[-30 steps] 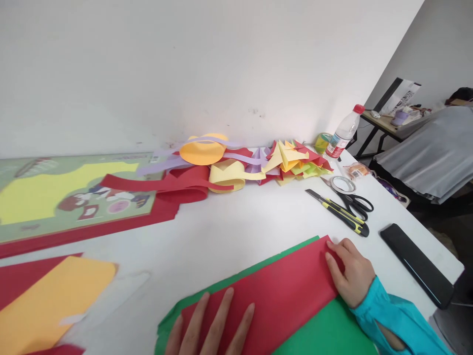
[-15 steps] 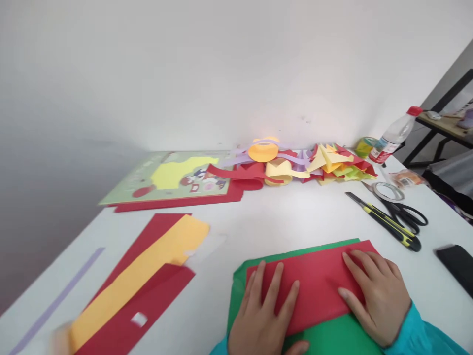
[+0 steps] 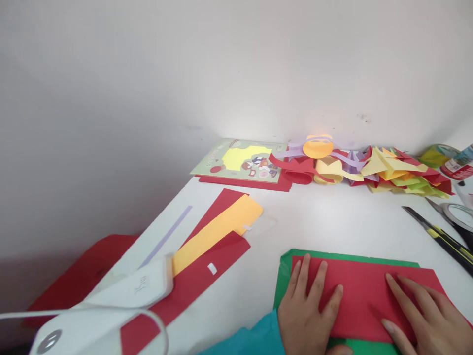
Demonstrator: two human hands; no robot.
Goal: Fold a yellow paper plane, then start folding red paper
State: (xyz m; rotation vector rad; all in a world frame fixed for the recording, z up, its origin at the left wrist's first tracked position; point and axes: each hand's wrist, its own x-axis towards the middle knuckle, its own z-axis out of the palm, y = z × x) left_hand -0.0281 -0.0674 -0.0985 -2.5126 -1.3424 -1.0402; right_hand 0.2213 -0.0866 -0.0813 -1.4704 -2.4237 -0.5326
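Observation:
My left hand (image 3: pixel 312 305) lies flat on the left part of a red sheet of paper (image 3: pixel 364 291), its fingers spread. On the same sheet's right part rests my right hand (image 3: pixel 430 308), fingers stretched out and apart, partly cut off by the frame. Beneath the red paper is a larger green sheet (image 3: pixel 284 276), showing at the far, left and near edges. Its upper left corner looks folded or creased. Neither hand grips anything.
To the left lie red strips (image 3: pixel 218 259), an orange strip (image 3: pixel 218 228), a lilac strip (image 3: pixel 168 234) and white corded devices (image 3: pixel 136 283). Along the wall are a booklet (image 3: pixel 212 160) and folded paper shapes (image 3: pixel 391 170). A utility knife (image 3: pixel 439 236) and tape roll (image 3: pixel 460 214) sit right.
My view has swung left, so the table's things appear farther right. The white devices and a red object at the left have come into view. Both hands stay on the red paper.

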